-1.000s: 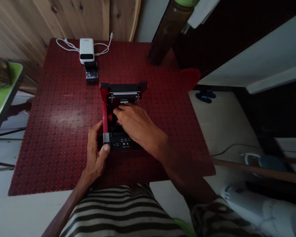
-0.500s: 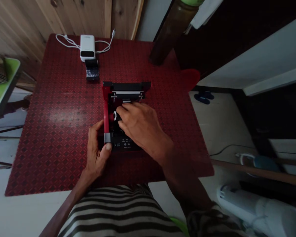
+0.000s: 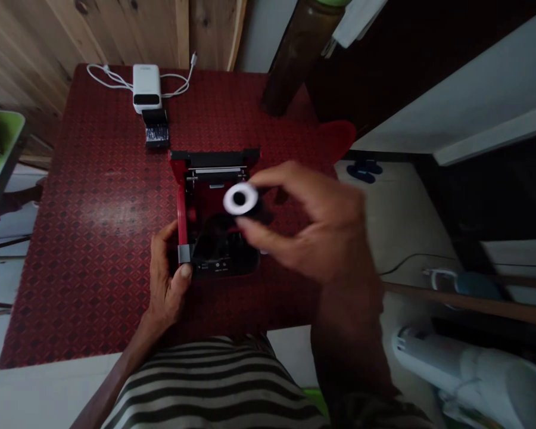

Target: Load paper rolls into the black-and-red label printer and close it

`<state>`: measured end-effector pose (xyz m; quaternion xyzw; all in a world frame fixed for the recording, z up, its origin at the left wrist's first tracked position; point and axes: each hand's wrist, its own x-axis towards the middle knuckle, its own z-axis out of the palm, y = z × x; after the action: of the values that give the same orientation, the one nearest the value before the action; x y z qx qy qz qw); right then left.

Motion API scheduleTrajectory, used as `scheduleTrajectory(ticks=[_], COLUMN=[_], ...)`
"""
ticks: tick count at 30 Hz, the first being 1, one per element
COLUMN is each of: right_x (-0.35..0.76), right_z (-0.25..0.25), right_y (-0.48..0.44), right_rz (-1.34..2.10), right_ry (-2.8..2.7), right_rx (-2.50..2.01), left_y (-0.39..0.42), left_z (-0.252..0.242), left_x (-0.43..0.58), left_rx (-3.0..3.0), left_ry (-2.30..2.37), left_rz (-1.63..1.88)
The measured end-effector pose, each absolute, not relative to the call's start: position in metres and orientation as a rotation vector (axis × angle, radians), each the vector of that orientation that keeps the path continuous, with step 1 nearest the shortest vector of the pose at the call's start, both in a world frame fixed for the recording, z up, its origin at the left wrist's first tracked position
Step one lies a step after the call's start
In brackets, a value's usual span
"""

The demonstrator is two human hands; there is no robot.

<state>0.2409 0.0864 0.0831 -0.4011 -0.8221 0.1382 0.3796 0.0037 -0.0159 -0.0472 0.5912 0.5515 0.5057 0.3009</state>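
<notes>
A red and black printer [image 3: 226,268] stands on the table with its lid raised at the back. My left hand [image 3: 167,286] is closed around its front left corner, the thumb on the front edge and the fingers along the side. Above the printer's open bay, my right hand [image 3: 312,220] pinches a small roll [image 3: 252,199] between thumb and fingers. The roll has a white ring-shaped end with a dark centre hole and a dark side; it is blurred by motion. My right hand hides part of the printer's right side.
The red patterned table [image 3: 93,256] carries a white power bank [image 3: 146,89] with a cable, a shiny black piece [image 3: 156,128] beside it, and a tall brown bottle [image 3: 290,56] at the back. A red stool seat [image 3: 339,140] shows past the right edge.
My right hand has lifted the roll out of the printer's bay and moved it up and to the right. My left hand keeps its hold on the corner. The view has shifted slightly.
</notes>
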Motion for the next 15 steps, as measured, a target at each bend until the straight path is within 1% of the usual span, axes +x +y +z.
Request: scheduleTrajectory(ticks=[3, 7, 9, 12, 15], right_x=[0.267, 0.278, 0.278, 0.273, 0.267], right_z=[0.067, 0.004, -0.027, -0.057, -0.067], right_y=[0.117, 0.172, 0.188, 0.189, 0.175], right_rz=[0.452, 0.437, 0.514, 0.643, 0.732], right_ry=[-1.766, -1.593, -1.583, -1.589, -1.611], right_rx=[-1.081, -1.234, -1.262, -1.288, -1.33], left_y=[-0.016, -0.015, -0.015, -0.014, -0.014], left_z=[-0.047, -0.048, -0.047, -0.045, -0.044], left_x=[0.003, 0.004, 0.005, 0.007, 0.009], left_rx=[1.571, 1.574, 1.569, 1.536, 1.507], left_ry=[1.476, 1.465, 1.473, 1.513, 1.505], left_rz=[1.338, 1.375, 1.383, 1.373, 1.385])
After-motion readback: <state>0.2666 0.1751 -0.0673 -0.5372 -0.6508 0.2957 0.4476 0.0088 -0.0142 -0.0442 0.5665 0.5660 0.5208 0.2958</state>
